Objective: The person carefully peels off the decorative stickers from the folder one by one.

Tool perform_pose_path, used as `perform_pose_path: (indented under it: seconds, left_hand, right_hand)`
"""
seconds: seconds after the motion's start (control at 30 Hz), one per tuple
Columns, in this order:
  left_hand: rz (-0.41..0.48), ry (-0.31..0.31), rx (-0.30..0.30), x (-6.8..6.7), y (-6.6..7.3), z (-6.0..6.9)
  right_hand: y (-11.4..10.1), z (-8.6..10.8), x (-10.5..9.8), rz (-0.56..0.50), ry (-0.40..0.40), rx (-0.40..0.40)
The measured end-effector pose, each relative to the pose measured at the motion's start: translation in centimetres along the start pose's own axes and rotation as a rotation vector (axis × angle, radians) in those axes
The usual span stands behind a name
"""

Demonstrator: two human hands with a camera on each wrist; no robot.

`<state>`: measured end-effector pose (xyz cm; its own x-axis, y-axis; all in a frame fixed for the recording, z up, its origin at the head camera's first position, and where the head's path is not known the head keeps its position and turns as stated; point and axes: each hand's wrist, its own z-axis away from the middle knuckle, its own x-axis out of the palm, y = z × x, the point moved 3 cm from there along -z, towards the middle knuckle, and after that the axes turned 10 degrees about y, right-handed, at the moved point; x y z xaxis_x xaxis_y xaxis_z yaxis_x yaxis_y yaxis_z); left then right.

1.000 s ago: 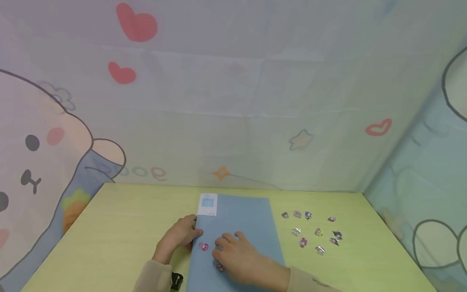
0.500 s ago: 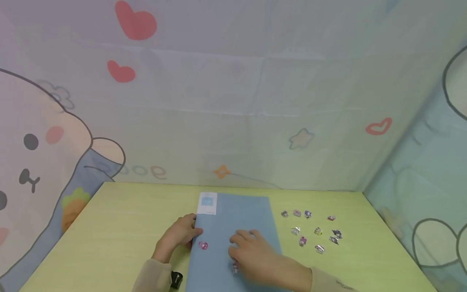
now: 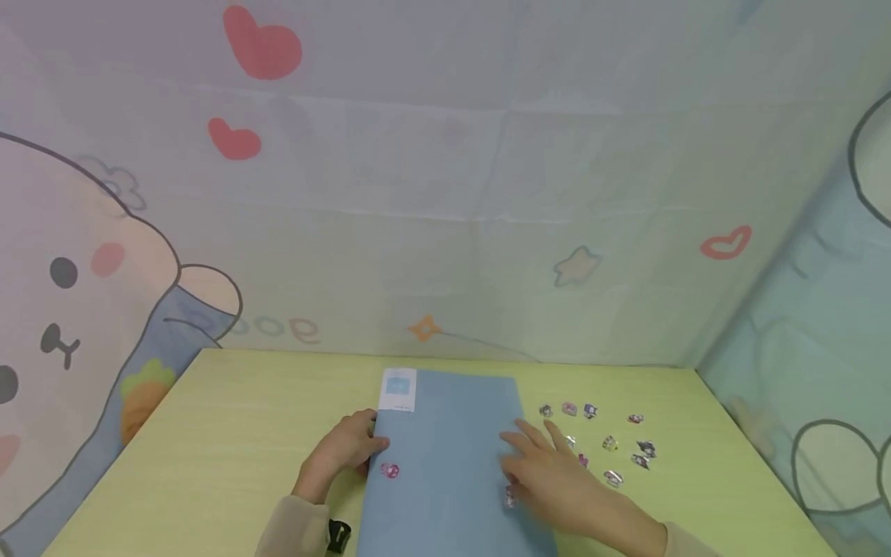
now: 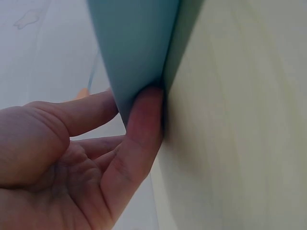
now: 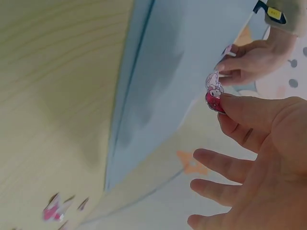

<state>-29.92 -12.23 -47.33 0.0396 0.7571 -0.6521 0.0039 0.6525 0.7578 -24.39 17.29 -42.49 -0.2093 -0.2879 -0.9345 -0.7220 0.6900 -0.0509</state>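
Note:
A blue folder [image 3: 445,464] with a white label [image 3: 398,390] in its upper left corner lies on the table. My left hand [image 3: 341,451] grips the folder's left edge; in the left wrist view its thumb and a finger [image 4: 136,120] are on opposite sides of the blue cover [image 4: 134,43]. Between thumb and index finger, my right hand [image 3: 557,483] pinches a small red-and-white character sticker [image 5: 214,93], held over the folder's right side. Its other fingers [image 5: 216,191] are spread. A pink sticker [image 3: 390,470] is on the folder near the left hand.
Several loose stickers [image 3: 610,443] lie on the yellow wood-grain table [image 3: 264,433] to the right of the folder, some partly behind my right hand. A black device [image 3: 339,535] shows at the left sleeve. A printed cloth [image 3: 445,193] hangs behind the table.
My right hand has moved rightward across the folder, carrying the sticker from near the pink one to the folder's right side. The left hand stays at the left edge.

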Motion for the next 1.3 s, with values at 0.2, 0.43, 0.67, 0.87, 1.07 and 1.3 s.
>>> perform_pose_path:
  seconds: [0.2,0.43,0.67,0.87,1.07,1.3]
  left_hand:
    - [-0.002,0.004,-0.005,0.0,0.1,0.0]
    - [-0.010,0.005,-0.010,0.0,0.1,0.0]
    - [-0.012,-0.004,-0.002,0.1,0.3,0.1]
    - [-0.009,0.003,-0.003,-0.1,0.1,0.2]
    - [-0.011,0.000,-0.009,-0.2,0.0,0.2]
    - [-0.011,0.000,-0.005,0.0,0.0,0.2]
  right_hand:
    - [2.3,1.7,-0.5,0.041,0.023,0.052]
    - [4.2,3.8,-0.3,0.068,0.028,0.137]
    - [5.4,5.8,0.2,0.090,0.000,0.189]
    - [6.2,6.4,1.1,0.111,-0.004,0.187]
    - [6.5,6.4,1.8,0.168,-0.027,0.205]
    - [6.3,5.9,2.0,0.202,-0.046,0.225]
